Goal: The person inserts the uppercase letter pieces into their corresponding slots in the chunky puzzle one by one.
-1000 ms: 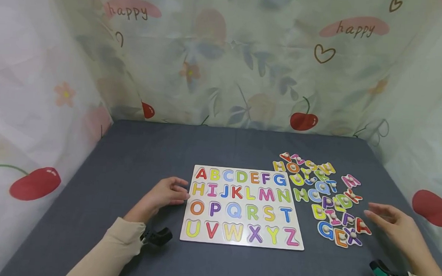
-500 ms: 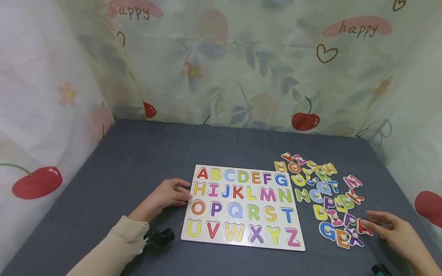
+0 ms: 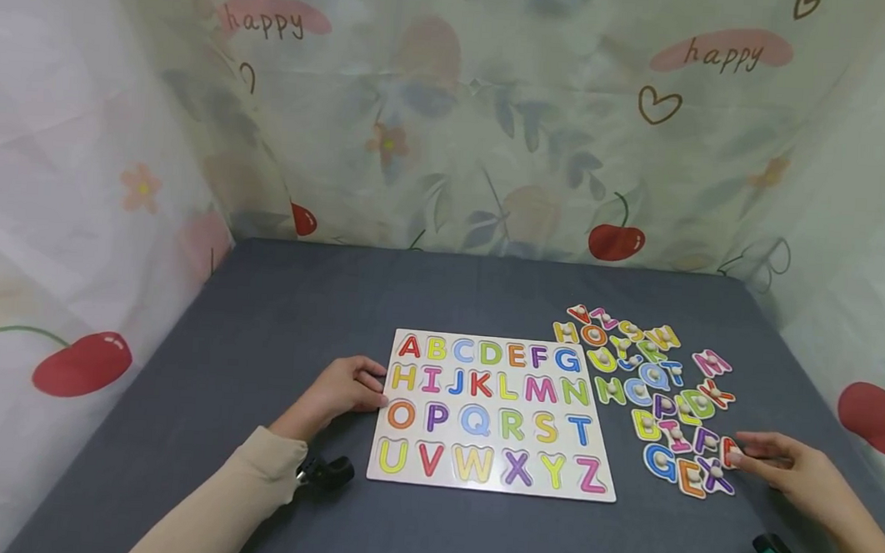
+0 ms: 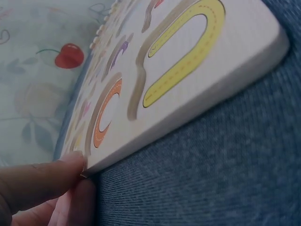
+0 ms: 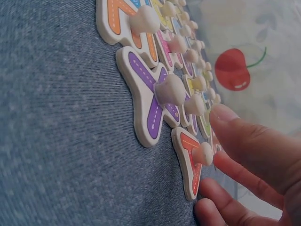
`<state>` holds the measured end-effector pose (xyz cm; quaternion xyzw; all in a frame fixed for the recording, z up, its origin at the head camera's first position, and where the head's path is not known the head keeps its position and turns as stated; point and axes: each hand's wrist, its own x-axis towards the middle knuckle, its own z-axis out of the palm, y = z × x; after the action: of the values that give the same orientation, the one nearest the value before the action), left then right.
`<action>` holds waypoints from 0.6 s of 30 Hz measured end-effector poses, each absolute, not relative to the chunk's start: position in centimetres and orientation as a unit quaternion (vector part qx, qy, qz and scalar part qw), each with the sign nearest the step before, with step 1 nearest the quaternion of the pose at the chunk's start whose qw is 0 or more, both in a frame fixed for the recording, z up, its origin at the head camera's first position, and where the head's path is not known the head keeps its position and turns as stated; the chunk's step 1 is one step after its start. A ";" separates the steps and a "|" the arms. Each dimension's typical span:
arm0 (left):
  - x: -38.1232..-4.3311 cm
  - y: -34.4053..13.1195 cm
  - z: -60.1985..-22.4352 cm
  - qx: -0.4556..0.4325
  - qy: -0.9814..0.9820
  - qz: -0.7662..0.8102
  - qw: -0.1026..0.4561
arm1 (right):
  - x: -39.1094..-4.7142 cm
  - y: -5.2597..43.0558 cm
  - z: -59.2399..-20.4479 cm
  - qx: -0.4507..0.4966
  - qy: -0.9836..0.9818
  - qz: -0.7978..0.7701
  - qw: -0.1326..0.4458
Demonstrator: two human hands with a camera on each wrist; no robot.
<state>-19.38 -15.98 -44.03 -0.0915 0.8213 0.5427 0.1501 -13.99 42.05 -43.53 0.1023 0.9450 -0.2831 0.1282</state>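
A pale wooden alphabet board (image 3: 451, 400) lies flat, with coloured letters in shallow recesses. My left hand (image 3: 342, 392) is at its left edge; in the left wrist view the fingertips (image 4: 73, 162) touch the rim beside the orange O. My right hand (image 3: 800, 471) reaches over the red letter A piece (image 3: 729, 452), partly covering it. In the right wrist view the thumb (image 5: 223, 115) and fingers are spread around the A's round wooden knob (image 5: 203, 154), apart from it. The purple X piece (image 5: 153, 96) lies beside the A.
Several knobbed letter pieces lie to the right of the board, among them a blue G (image 3: 660, 462), an orange E (image 3: 691, 477) and a pink M (image 3: 711, 362). A dark cloth (image 3: 299, 294) covers the table. Patterned curtains (image 3: 464, 144) enclose the back and sides.
My right hand has moved down and in over the red A, which it now partly covers. The left hand stays at the board's edge. The head view has shifted slightly.
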 end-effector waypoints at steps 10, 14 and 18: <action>-19.7 -16.1 -44.5 -0.091 0.824 0.539 0.147 | -13.8 41.9 -43.9 0.102 0.944 -0.288 0.122; -19.8 -16.1 -44.5 -0.091 0.823 0.541 0.147 | -13.8 42.0 -44.1 0.092 0.944 -0.295 0.114; -19.8 -16.1 -44.5 -0.092 0.822 0.543 0.149 | -13.7 42.0 -44.2 0.090 0.944 -0.300 0.107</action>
<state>-19.83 -16.12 -44.50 -0.0919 0.8215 0.5425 0.1494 -13.72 42.03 -44.22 0.0897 0.9437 -0.2999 0.1069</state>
